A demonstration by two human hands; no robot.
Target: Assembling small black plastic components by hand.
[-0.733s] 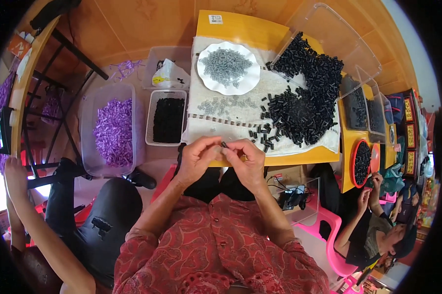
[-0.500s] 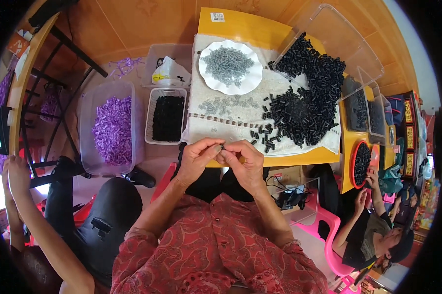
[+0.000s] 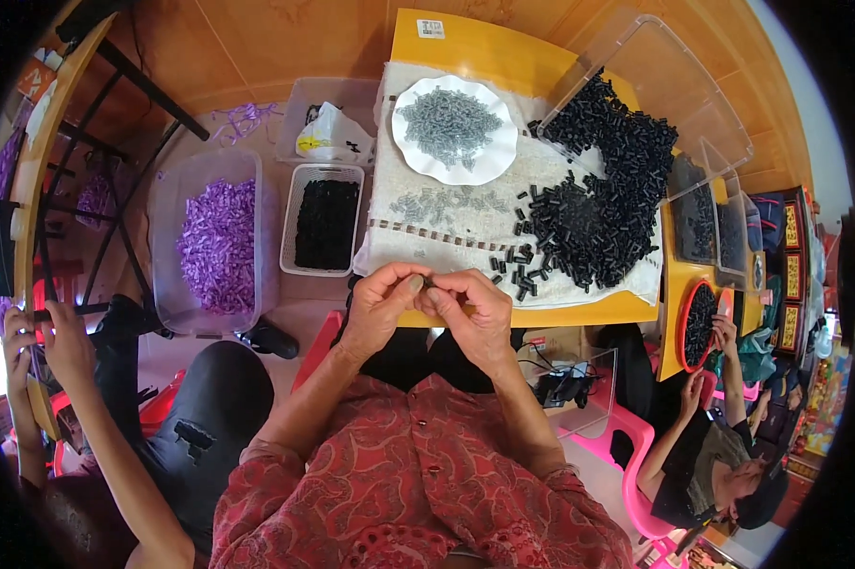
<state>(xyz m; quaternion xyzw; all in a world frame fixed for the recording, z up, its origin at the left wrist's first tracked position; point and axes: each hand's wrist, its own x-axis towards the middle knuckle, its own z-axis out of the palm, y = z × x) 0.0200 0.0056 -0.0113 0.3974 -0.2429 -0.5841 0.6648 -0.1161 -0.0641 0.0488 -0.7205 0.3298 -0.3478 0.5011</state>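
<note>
My left hand (image 3: 387,302) and my right hand (image 3: 475,308) meet at the table's near edge, thumbs and forefingers pinched together. Between the fingertips is a small dark piece (image 3: 428,282), mostly covered by them; its exact kind does not show. Just beyond and to the right lies a big heap of short black tubes (image 3: 579,228), with several loose ones near my right hand. A white scalloped plate (image 3: 409,163) holds many small clear grey pieces (image 3: 451,126). More of these clear pieces (image 3: 446,204) are scattered over the whitish cloth (image 3: 399,251).
A clear bin of purple pieces (image 3: 217,247) and a white basket of black pieces (image 3: 325,226) stand left of the yellow table (image 3: 503,43). A clear tub (image 3: 674,71) lies tipped behind the heap. Co-workers' hands (image 3: 67,346) (image 3: 721,337) are at both sides.
My hands stay pinched at nearly the same place. The view shifts slightly. At the left, the co-worker's hands have moved apart and changed their hold; at the right, the other person leans differently.
</note>
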